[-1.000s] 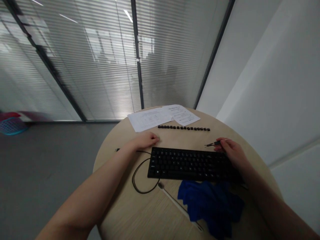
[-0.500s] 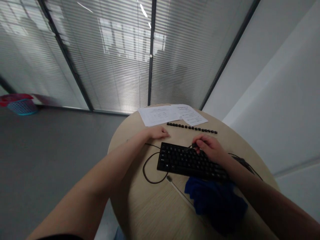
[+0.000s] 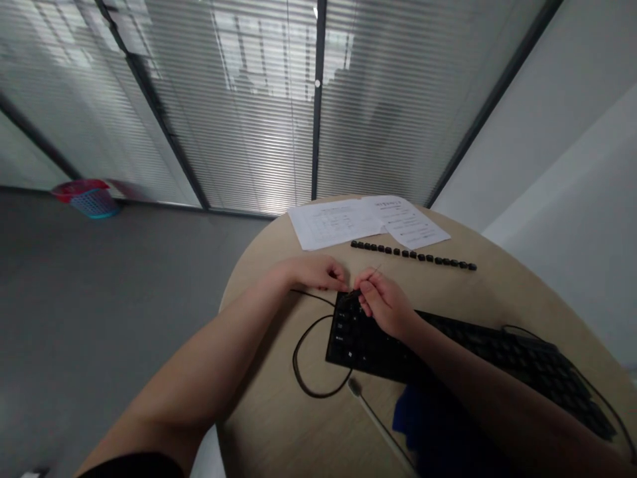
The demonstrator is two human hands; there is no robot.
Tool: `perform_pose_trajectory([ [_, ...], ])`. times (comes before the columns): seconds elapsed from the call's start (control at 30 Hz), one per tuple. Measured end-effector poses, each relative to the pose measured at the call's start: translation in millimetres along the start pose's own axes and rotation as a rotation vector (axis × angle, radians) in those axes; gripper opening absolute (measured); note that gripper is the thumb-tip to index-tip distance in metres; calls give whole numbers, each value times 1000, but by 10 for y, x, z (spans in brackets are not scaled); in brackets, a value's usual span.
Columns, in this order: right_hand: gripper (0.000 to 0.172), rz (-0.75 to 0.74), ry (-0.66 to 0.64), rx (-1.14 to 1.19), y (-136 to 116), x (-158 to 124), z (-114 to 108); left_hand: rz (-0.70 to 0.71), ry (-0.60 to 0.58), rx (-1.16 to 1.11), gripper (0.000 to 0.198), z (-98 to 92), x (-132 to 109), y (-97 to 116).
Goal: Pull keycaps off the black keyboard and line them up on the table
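Observation:
The black keyboard [image 3: 378, 362] lies on the round wooden table, partly hidden under my right forearm. My right hand [image 3: 383, 302] pinches what looks like a keycap puller [image 3: 353, 294] with thin wire, its working end over the keyboard's upper left keys. At that same corner is my left hand [image 3: 321, 272], fingers curled and fingertips close to the tool and the keyboard's edge. Whether those fingertips grip anything is hidden. Beyond both hands, a row of loose black keycaps [image 3: 413, 255] runs across the table.
Printed sheets [image 3: 338, 222] lie at the table's far side. Nearer me are a toothbrush [image 3: 373, 415] and a dark blue cloth [image 3: 423, 431], with the keyboard's cable [image 3: 297, 365] looping at the left. A red and blue basket [image 3: 94, 200] stands on the floor.
My right hand has moved left across the keyboard with the tool, to its upper left corner. My left hand has come right to meet it. The view has shifted a little.

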State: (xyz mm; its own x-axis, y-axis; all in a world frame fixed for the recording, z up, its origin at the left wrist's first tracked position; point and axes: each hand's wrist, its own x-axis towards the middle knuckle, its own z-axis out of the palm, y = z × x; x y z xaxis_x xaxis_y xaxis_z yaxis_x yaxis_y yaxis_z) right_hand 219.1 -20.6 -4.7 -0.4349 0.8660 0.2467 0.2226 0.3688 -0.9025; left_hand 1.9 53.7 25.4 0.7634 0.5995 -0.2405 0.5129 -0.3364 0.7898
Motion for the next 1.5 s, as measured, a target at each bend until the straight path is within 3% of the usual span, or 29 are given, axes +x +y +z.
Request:
perform_pose_trajectory([
  [0.43,32,53,-43,-29,-56,-4,-26,1,22,53,16,32,-20,46],
  [0.73,29,-31,-74,-59,-62,35,-27,-36,44,56,15,25,-14,25],
  [1.1,15,-214,-139,-251,-206,12,-9,-2,60,61,17,42,-16,13],
  [1.5,14,-145,-172,-237,-216,33,-6,-12,103,19,14,61,-26,6],
])
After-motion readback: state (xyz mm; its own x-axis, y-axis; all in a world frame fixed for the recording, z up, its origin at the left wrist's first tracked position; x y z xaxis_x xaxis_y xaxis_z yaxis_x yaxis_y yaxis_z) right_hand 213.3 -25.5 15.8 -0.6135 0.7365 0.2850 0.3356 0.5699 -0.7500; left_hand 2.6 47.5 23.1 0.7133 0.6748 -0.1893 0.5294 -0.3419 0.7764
